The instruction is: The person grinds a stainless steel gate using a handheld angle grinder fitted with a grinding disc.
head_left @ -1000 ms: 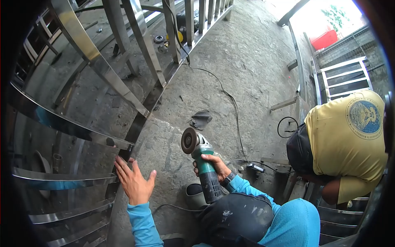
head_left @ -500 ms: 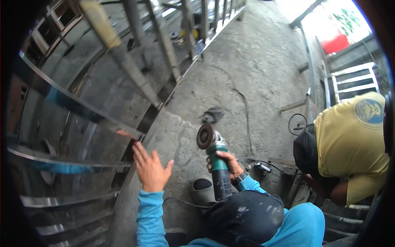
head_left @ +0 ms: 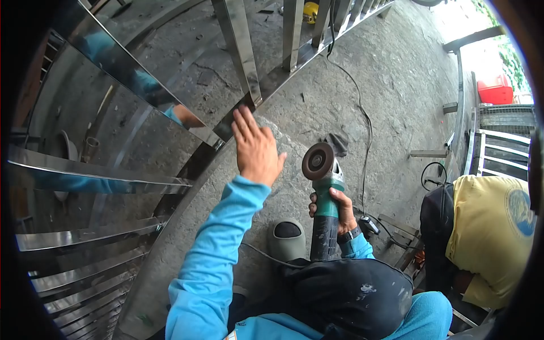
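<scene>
My right hand (head_left: 344,211) is wrapped round the green and black body of an angle grinder (head_left: 324,224). The grinder stands upright over my knee, its brown disc (head_left: 318,161) facing me. Fingers stretched out, my left hand (head_left: 255,144) is open, its fingertips right at the bottom rail (head_left: 232,117) of a shiny metal railing, near the foot of an upright bar (head_left: 241,51). Another polished flat bar (head_left: 136,79) meets the rail just left of that hand and mirrors my blue sleeve.
At right a person in a yellow shirt (head_left: 487,226) bends down. A dark cloth (head_left: 338,144) lies on the concrete floor beyond the grinder. A black cable (head_left: 365,113) crosses the floor. My shoe (head_left: 287,241) is below the disc. A red container (head_left: 496,90) stands far right.
My left hand has moved forward and right along the rail to the foot of another bar. The grinder stays in my right hand, shifted right in view as the camera turned.
</scene>
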Available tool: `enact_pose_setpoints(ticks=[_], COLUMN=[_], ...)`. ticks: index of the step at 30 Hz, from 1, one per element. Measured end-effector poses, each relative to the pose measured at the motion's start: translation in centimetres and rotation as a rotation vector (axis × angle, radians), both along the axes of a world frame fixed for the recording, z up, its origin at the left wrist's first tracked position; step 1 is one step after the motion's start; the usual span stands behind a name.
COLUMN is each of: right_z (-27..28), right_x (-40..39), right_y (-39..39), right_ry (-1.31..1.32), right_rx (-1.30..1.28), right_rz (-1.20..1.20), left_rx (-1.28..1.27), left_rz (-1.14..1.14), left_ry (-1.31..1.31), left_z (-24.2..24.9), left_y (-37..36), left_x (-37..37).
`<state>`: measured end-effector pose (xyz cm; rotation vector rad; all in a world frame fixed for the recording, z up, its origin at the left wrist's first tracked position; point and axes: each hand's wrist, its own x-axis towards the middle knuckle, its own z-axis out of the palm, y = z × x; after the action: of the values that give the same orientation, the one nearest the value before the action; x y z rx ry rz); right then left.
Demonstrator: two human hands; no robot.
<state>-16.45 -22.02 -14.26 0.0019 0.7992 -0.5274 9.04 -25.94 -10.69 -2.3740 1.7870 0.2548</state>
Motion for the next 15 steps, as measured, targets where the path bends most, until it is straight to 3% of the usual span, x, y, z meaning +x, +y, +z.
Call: enact_pose_setpoints(ticks=[3,7,11,13,15], right_z=[0.1,0.3,1.6,2.8,3.1], right_x=[-0.1,-0.4,-0.2,0.3,0.3], right_y=[-0.1,-0.8,-2.1,-2.9,-3.5], right_ry=[-0.005,-0.033,0.017,0.067,0.081], right_rx=[-0.002,-0.072,-0.162,-0.196,-0.230], right_rz=[-0.021,-0.031,-0.068,-0.106,-0.146], left_rx=[-0.034,-0.096,-0.425,-0.437,-0.480], left_rz=[0.002,-0.170,-0.356,-0.443,-0.498], left_ry=[0.036,-0.011,0.558,0.873,0.970], left_z=[-0.3,0.0,0.9,1.9,2.7], left_y=[0.2,3.2,8.6,12.1,15.0], left_x=[0.4,2.0,-0.4,-3.5,-6.6])
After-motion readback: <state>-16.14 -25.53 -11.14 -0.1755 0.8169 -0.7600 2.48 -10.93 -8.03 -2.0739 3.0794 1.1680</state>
